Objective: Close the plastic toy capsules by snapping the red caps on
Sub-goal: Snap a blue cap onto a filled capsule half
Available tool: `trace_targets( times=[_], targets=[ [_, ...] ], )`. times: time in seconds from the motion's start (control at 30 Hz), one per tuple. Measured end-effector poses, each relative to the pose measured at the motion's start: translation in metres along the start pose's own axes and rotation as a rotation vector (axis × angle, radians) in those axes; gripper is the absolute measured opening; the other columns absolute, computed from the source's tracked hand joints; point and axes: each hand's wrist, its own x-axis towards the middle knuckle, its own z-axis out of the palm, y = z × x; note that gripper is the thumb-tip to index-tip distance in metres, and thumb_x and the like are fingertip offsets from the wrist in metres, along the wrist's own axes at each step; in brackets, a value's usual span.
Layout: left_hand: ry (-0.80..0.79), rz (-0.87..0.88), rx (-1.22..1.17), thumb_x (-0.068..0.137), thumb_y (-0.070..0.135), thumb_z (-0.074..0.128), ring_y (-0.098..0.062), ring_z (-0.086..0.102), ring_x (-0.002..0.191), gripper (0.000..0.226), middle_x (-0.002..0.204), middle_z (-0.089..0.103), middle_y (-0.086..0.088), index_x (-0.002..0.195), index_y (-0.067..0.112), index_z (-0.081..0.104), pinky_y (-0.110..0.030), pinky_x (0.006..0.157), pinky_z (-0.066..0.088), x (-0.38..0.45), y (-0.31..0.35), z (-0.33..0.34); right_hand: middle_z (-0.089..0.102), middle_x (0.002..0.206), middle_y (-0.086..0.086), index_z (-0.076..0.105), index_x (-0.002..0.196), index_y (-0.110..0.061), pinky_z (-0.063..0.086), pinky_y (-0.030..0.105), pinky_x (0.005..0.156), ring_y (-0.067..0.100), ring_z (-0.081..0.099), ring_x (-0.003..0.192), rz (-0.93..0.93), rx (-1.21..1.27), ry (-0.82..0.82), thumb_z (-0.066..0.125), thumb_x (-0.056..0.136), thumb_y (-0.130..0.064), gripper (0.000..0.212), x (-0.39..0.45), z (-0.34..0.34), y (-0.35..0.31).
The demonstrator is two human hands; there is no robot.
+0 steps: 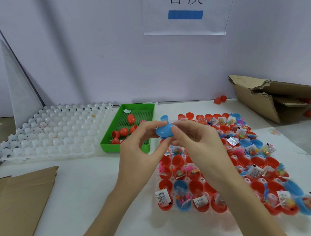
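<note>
Both my hands hold a blue capsule [163, 131] above the table, between the green tray and the filled rack. My left hand [140, 151] pinches it from the left with thumb and fingers. My right hand [194, 143] pinches it from the right. Below and to the right lies a clear rack [184, 157] of open red and blue capsule halves [196, 186], many holding small toys and paper slips. Red caps [124, 131] lie in the green tray [109, 138].
An empty white egg-style rack [49, 132] sits at the left. Brown cardboard [20, 206] lies at the near left and a torn cardboard box [276, 100] at the far right. Two red caps [220, 99] rest by the back wall.
</note>
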Motion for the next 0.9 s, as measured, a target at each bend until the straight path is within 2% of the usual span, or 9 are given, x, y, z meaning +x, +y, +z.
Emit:
trace_targets(
  times=[0.1, 0.33, 0.5, 0.7, 0.9],
  targets=[
    [-0.007, -0.022, -0.091, 0.090, 0.009, 0.079, -0.021, 0.072, 0.111, 0.032, 0.115, 0.076, 0.008, 0.120, 0.016, 0.073, -0.024, 0.094, 0.057, 0.001, -0.001, 0.000, 0.077, 0.095, -0.015, 0.073, 0.110, -0.024, 0.056, 0.012, 0.070, 0.004, 0.075, 0.089, 0.030, 0.045, -0.007, 0.068, 0.096, -0.027, 0.015, -0.001, -0.002, -0.002],
    [-0.016, -0.018, -0.160, 0.089, 0.007, 0.080, -0.024, 0.072, 0.113, 0.029, 0.114, 0.077, 0.004, 0.115, 0.018, 0.074, -0.025, 0.096, 0.056, 0.003, -0.002, -0.004, 0.076, 0.095, -0.016, 0.073, 0.110, -0.025, 0.056, 0.013, 0.075, 0.004, 0.074, 0.090, 0.031, 0.043, -0.008, 0.068, 0.094, -0.029, 0.017, -0.001, -0.001, -0.004],
    [-0.009, 0.006, -0.072, 0.088, 0.019, 0.081, -0.024, 0.071, 0.109, 0.027, 0.110, 0.076, 0.008, 0.114, 0.020, 0.073, -0.025, 0.093, 0.057, 0.001, -0.001, -0.003, 0.078, 0.092, -0.011, 0.074, 0.105, -0.025, 0.055, 0.011, 0.074, 0.005, 0.075, 0.089, 0.051, 0.087, -0.007, 0.065, 0.097, -0.030, 0.013, -0.003, 0.002, -0.004],
    [0.024, 0.047, 0.035, 0.087, 0.005, 0.083, -0.018, 0.074, 0.103, 0.029, 0.107, 0.077, 0.008, 0.113, 0.014, 0.074, -0.029, 0.091, 0.059, -0.002, -0.001, -0.002, 0.079, 0.089, -0.007, 0.075, 0.099, -0.024, 0.056, 0.013, 0.072, 0.009, 0.076, 0.086, 0.099, 0.174, 0.025, 0.067, 0.093, -0.030, 0.012, -0.005, 0.008, -0.003],
    [0.016, 0.092, 0.106, 0.090, 0.011, 0.080, -0.016, 0.073, 0.104, 0.029, 0.111, 0.076, 0.006, 0.118, 0.008, 0.073, -0.034, 0.092, 0.060, -0.003, 0.002, 0.000, 0.079, 0.091, -0.005, 0.076, 0.103, -0.020, 0.058, 0.016, 0.075, 0.011, 0.076, 0.088, 0.096, 0.185, 0.061, 0.068, 0.092, -0.033, 0.019, -0.006, 0.007, -0.004]
  ],
)
